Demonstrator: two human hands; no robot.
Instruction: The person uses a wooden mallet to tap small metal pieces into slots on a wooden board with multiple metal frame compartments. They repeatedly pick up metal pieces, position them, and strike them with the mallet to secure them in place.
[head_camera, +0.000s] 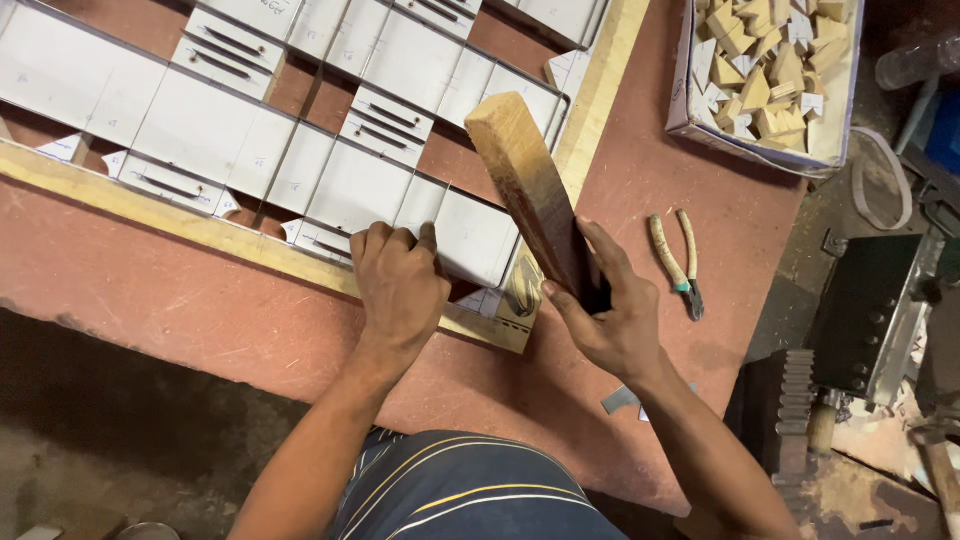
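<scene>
Striped-shirt torso (470, 500) at bottom centre. L hand (400, 285), centre frame, fingers curled, presses down on metal strip frame (330, 170) at its lower edge, holding nothing. R hand (610, 320), just right of it, grips wooden block (530, 190), which tilts toward upper centre. Pliers (680, 262) lie on red board (180, 300) nearby; box of wood offcuts (765, 70) upper right.

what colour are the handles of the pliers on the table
Cream-white, worn and dirty, on the pliers; head view.
</scene>
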